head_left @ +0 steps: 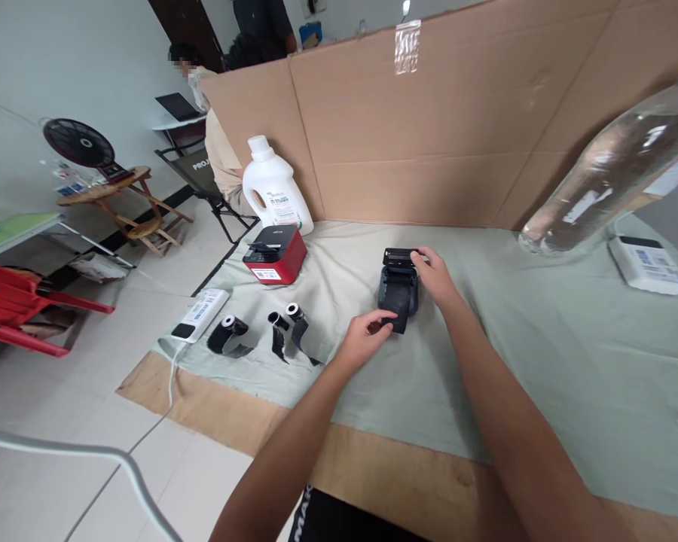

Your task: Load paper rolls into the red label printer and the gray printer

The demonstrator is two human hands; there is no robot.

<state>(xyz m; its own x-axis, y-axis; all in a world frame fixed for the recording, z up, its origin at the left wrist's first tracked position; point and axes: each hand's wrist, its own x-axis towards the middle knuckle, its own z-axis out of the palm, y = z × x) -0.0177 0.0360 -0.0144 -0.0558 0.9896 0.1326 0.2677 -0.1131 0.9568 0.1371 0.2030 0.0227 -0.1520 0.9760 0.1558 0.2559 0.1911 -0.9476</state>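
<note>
A small black label printer [397, 287] lies on the pale green cloth [570, 354] with its lid open and a dark strip hanging out of its front. My left hand [366, 336] pinches the lower end of that dark strip. My right hand [436, 277] rests on the printer's right side, fingers curled against its raised lid. Left of the printer lie three dark paper rolls [229, 336], partly unrolled.
A red and black printer [275, 254] and a white detergent jug [275, 187] stand at the back left. A white power strip [200, 314] lies at the cloth's left edge. A clear bottle [604, 177] and white device [648, 264] are right. Cardboard wall [429, 143] behind; a person sits beyond.
</note>
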